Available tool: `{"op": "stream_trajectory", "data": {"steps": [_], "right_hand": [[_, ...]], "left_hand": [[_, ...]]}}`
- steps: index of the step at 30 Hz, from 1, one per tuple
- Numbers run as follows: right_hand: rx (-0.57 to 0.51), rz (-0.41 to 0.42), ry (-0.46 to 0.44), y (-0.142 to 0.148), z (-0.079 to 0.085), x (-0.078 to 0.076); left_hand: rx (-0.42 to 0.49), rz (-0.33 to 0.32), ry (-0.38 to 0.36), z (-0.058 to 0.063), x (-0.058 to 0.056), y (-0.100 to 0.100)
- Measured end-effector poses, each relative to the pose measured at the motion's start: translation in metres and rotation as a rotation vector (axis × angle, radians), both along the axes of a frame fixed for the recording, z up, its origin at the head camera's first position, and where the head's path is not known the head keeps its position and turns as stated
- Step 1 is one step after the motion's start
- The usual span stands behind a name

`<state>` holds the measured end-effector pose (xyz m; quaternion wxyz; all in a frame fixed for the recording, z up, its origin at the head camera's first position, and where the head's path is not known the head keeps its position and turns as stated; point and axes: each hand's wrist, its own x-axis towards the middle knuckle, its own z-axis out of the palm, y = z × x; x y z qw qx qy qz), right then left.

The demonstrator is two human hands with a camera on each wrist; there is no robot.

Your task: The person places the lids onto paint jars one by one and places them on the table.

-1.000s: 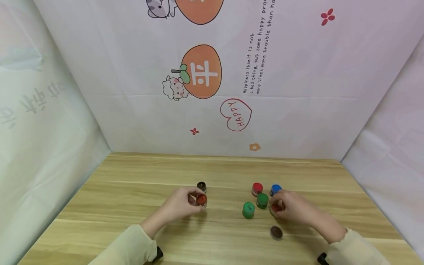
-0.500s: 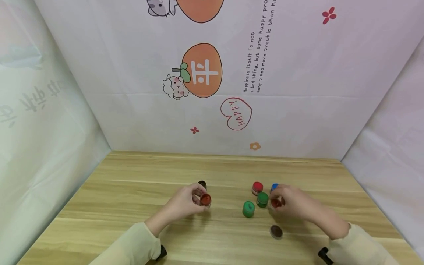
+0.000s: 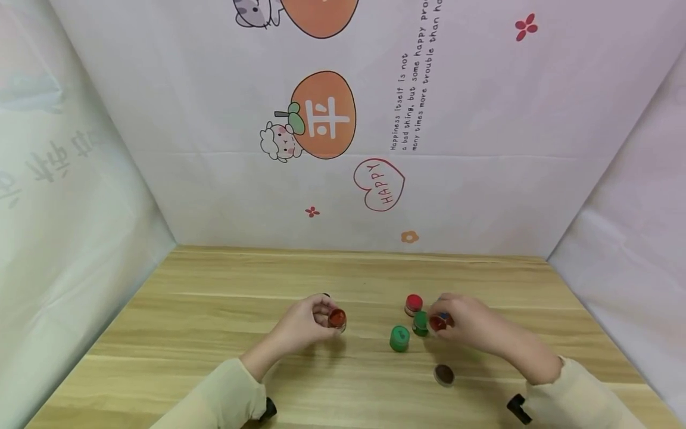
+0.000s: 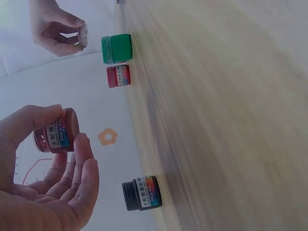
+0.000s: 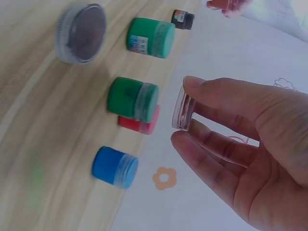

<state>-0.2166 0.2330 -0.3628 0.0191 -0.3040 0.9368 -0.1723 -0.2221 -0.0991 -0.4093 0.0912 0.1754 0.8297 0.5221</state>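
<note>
My left hand [image 3: 302, 325] grips a small paint jar [image 4: 60, 132] of reddish-brown paint between thumb and fingers, its open mouth facing up in the head view. It is held above the table. My right hand [image 3: 466, 322] pinches a round clear lid [image 5: 183, 110] by its edge, with reddish-brown paint on its inside. The lid is raised above the table, near two green paint jars [image 5: 132, 98] and a blue paint jar [image 5: 114, 167]. An open black paint jar [image 4: 142, 192] stands behind my left hand, mostly hidden in the head view.
A red-lidded paint jar [image 3: 414, 304] stands behind the green ones. Another green jar [image 3: 399, 338] sits nearer me. A loose lid with dark paint inside [image 3: 444, 375] lies in front of my right hand. White printed sheets [image 3: 482, 196] enclose the wooden table [image 3: 225, 280].
My left hand has moved right and slightly back with the open jar, covering more of the black jar. My right hand has raised its lid and shifted slightly left, covering most of the blue jar.
</note>
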Motion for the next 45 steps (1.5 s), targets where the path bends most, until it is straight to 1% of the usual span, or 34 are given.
{"op": "stream_trajectory", "data": {"steps": [4, 10, 14, 22, 25, 30, 35, 37, 40, 43, 45], "right_hand": [[-0.024, 0.003, 0.005, -0.006, 0.005, 0.0], [-0.04, 0.039, 0.025, -0.017, 0.012, 0.0], [-0.047, 0.073, 0.034, -0.026, 0.016, -0.001], [-0.058, 0.149, 0.09, -0.045, 0.023, -0.002], [-0.073, 0.169, 0.094, -0.052, 0.024, -0.001], [-0.105, 0.206, 0.087, -0.062, 0.026, -0.002], [-0.122, 0.25, 0.095, -0.073, 0.023, -0.004], [-0.124, 0.265, 0.096, -0.076, 0.021, -0.004], [-0.129, 0.287, 0.101, -0.08, 0.02, -0.004], [-0.137, 0.295, 0.095, -0.084, 0.019, -0.004], [-0.142, 0.296, 0.088, -0.086, 0.019, -0.003]], "left_hand": [[0.024, -0.002, -0.007, -0.001, -0.002, 0.004], [0.017, -0.004, 0.002, -0.003, -0.003, 0.009], [0.029, -0.003, -0.004, -0.003, -0.003, 0.013], [0.126, -0.04, -0.058, 0.002, 0.0, 0.018], [0.149, -0.053, -0.066, 0.003, 0.0, 0.019], [0.156, -0.069, -0.079, 0.002, 0.0, 0.02], [0.129, -0.076, -0.073, 0.001, 0.0, 0.021], [0.121, -0.08, -0.074, 0.006, 0.003, 0.022], [0.12, -0.083, -0.072, 0.02, 0.011, 0.023], [0.115, -0.083, -0.066, 0.017, 0.009, 0.023], [0.112, -0.087, -0.059, 0.009, 0.005, 0.022]]}}
